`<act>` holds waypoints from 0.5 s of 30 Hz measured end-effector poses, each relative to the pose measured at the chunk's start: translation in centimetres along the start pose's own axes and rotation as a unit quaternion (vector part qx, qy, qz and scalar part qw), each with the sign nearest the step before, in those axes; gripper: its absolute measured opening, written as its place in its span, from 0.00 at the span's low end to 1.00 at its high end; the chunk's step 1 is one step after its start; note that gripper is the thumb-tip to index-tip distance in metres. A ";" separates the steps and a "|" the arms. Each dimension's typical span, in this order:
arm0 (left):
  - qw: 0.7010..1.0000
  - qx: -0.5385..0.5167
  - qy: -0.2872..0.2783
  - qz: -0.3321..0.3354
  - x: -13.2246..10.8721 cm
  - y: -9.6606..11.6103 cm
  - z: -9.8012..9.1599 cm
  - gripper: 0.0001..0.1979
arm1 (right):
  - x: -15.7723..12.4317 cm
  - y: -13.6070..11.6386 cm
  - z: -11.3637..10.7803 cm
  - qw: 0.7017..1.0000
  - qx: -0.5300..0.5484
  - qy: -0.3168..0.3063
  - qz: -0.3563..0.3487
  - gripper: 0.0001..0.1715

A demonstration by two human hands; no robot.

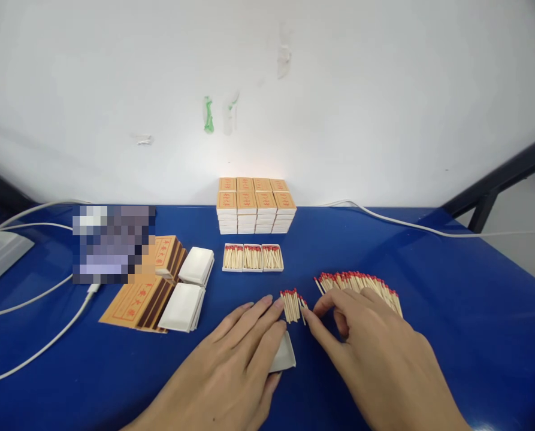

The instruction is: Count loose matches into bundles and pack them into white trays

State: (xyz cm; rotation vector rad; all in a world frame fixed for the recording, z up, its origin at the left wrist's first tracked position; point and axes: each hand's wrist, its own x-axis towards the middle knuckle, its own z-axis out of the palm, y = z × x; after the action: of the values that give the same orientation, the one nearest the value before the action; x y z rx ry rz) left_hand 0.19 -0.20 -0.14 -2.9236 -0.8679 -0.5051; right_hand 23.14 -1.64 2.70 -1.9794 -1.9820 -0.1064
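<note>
A small bundle of red-tipped matches [291, 304] lies on the blue table [451, 335] between my two hands. My left hand [242, 356] lies flat with fingers stretched out, fingertips touching the left side of that bundle, and it covers part of an empty white matchbox tray [285, 354]. My right hand [375, 350] rests fingers apart, its index fingertip touching the bundle's right side, its other fingers lying over a long loose row of matches [361, 284].
Three open trays filled with matches [253, 257] sit beyond the hands. Behind them stands a stack of closed matchboxes [255, 205]. At left lie orange sleeves [135, 302] and white empty trays [184, 306]. White cables [33, 353] run along the left and back.
</note>
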 end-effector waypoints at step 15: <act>1.000 -0.003 0.003 -0.002 0.0 -0.2 0.0 0.29 | 1.2 -0.2 0.3 0.999 0.016 -0.025 0.029 0.16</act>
State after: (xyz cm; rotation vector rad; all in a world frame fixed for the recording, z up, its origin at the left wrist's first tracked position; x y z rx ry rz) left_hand 0.09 -0.08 -0.20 -2.9250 -0.8718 -0.5183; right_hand 22.90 -0.45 2.78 -2.0363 -1.9423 -0.0116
